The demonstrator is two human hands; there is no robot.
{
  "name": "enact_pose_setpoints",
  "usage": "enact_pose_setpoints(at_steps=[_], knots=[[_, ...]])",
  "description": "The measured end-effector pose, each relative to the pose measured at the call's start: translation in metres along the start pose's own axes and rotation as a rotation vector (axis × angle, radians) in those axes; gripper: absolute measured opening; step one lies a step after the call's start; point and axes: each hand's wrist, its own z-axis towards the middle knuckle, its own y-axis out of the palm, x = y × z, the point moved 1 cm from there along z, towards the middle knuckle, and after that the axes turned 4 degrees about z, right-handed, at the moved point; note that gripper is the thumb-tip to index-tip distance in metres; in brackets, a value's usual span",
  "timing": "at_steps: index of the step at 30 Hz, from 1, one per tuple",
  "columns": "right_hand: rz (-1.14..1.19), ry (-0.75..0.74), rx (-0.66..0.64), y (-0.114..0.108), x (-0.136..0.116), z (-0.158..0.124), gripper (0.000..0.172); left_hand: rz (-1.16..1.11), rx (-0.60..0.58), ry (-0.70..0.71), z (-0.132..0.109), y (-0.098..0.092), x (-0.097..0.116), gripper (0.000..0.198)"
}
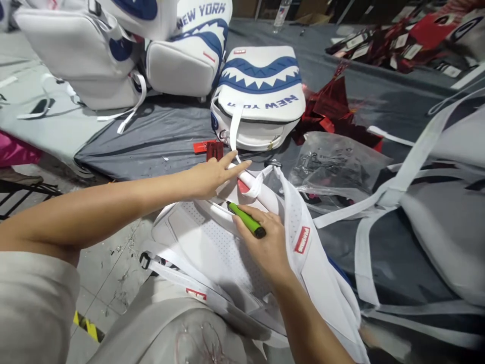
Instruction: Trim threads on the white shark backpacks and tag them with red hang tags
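A white backpack [182, 237] lies across my lap and the table edge, its dotted padded back and straps facing up. My left hand [212, 174] rests at its top edge by the handle loop, fingers stretched apart. Between the fingers of my right hand [267, 242] is a green pen-like tool [247, 220] with black ends. Its narrow tip points left towards the top seam, close below my left hand; whether it touches the fabric I cannot tell. One shoulder strap [297, 217] with a red label runs beside my right hand.
A finished-looking white backpack [261, 96] with blue teeth print stands ahead, more backpacks [182, 65] at the left. A clear plastic bag [333, 162], red tags [329, 108] and a blurred white backpack [450, 217] lie to the right. A bottle [281, 15] stands at the back.
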Motion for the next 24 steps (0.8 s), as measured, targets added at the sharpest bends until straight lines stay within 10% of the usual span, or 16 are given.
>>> enact_pose_setpoints(at_steps=[11, 24], knots=[[-0.001, 0.015, 0.039, 0.002, -0.007, 0.007, 0.020, -0.257, -0.176, -0.036, 0.000, -0.003, -0.021, 0.108], [-0.049, -0.053, 0.072, 0.028, -0.014, 0.017, 0.015, -0.307, -0.121, -0.021, 0.003, 0.001, -0.020, 0.103]])
